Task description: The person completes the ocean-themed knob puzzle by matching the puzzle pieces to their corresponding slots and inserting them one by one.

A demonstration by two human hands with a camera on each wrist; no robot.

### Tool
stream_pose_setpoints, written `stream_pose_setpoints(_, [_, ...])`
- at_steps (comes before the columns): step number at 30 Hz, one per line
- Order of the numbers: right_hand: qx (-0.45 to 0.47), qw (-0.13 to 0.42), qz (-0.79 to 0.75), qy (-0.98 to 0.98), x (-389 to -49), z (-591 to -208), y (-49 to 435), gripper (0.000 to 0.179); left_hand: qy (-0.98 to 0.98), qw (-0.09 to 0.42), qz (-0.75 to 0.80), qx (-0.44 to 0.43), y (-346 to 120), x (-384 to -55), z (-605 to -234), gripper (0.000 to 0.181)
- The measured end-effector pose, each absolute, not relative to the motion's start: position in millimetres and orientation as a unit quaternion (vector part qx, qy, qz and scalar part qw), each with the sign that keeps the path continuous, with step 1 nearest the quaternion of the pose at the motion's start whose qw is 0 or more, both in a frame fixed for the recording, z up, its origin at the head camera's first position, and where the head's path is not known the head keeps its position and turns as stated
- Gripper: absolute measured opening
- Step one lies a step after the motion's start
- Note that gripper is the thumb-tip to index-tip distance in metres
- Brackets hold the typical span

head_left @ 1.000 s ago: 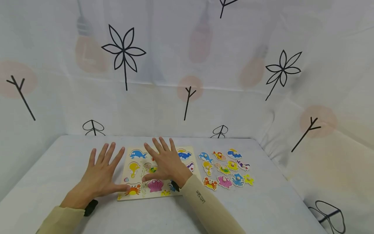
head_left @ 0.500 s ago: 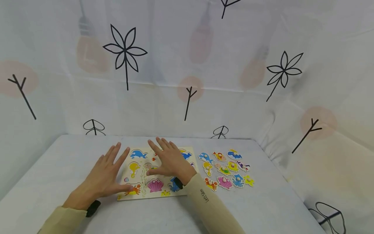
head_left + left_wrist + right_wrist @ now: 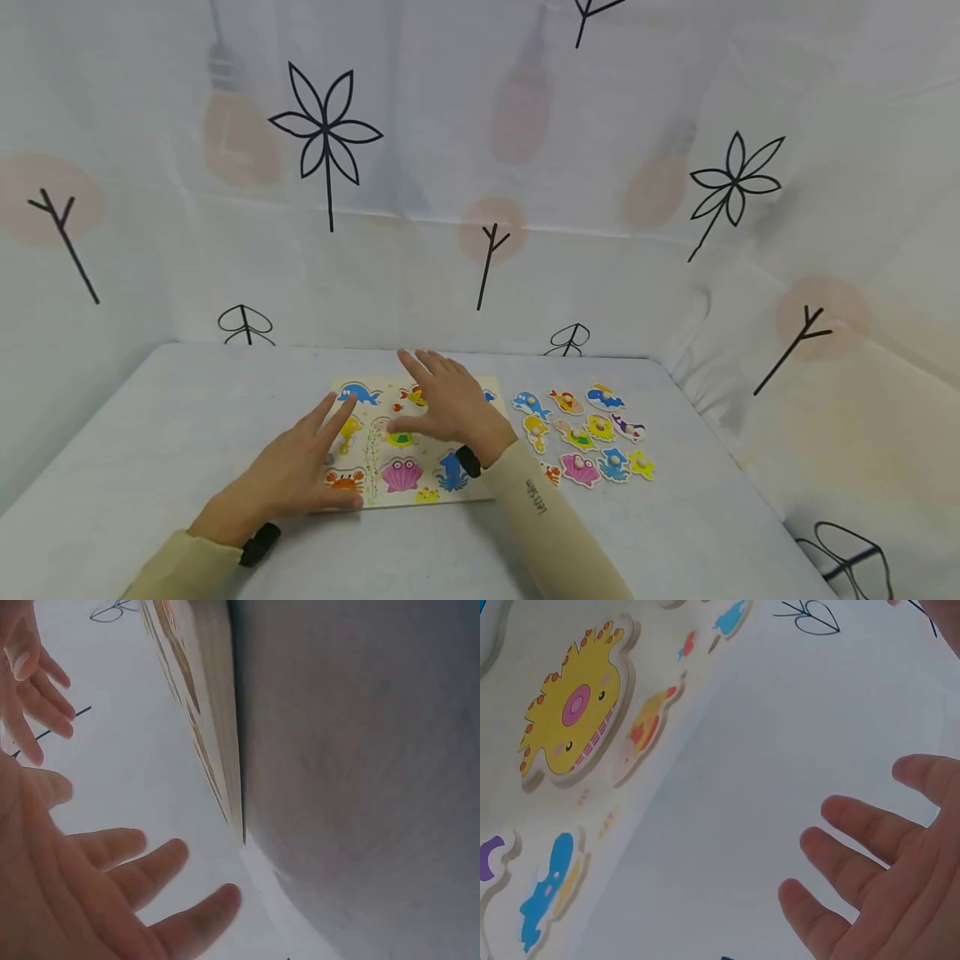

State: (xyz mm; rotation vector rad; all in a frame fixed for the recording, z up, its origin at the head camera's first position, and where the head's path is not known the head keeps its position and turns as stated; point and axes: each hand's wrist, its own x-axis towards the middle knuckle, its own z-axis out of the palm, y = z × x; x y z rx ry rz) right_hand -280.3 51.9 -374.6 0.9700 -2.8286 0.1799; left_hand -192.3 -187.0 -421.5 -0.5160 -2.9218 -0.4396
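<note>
A wooden sea-animal puzzle board (image 3: 382,493) lies on the table, with printed recesses such as a pink shell (image 3: 402,475) and a blue octopus (image 3: 452,472). Over its left edge hovers my left hand (image 3: 288,471), fingers spread and holding nothing. My right hand (image 3: 453,408) hangs above the board's upper middle, its fingers extended and nothing in them. In the left wrist view the left hand (image 3: 97,892) is apart from the board's side (image 3: 221,727). The right wrist view shows the yellow fish recess (image 3: 574,705) beside the loose-fingered right hand (image 3: 885,870).
Several knobbed puzzle pieces lie right of the board, among them a pink shell piece (image 3: 580,470), a yellow star piece (image 3: 641,466) and a blue dolphin piece (image 3: 531,405). The right forearm partly covers the crab piece (image 3: 552,473). A printed white cloth (image 3: 420,275) hangs behind the table.
My left hand has moved right and slightly down, over the board's left edge. The right hand has shifted a little to the right. The board and the loose pieces stay put.
</note>
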Motion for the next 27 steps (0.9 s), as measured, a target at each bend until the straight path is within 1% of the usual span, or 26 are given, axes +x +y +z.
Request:
stream_pose_setpoints(5, [0.309, 0.071, 0.072, -0.946, -284, -372, 57, 0.105, -0.969, 0.014, -0.187, -0.158, -184, -188, -415, 0.123])
stream_pose_setpoints(9, [0.299, 0.063, 0.091, -0.948, -286, -368, 61, 0.103, -0.963, -0.011, -0.223, -0.15, -182, -188, -411, 0.12])
stream_pose_setpoints(15, [0.282, 0.051, 0.105, -0.952, -289, -365, 66, 0.101, -0.937, -0.056, -0.322, -0.124, -182, -193, -410, 0.116])
stream_pose_setpoints(22, [0.272, 0.049, 0.122, -0.953, -292, -361, 70, 0.102, -0.938, -0.054, -0.32, -0.12, -190, -196, -416, 0.114])
stream_pose_setpoints(27, [0.265, 0.044, 0.133, -0.954, -292, -359, 74, 0.101, -0.937, -0.072, -0.326, -0.099, -191, -194, -419, 0.117])
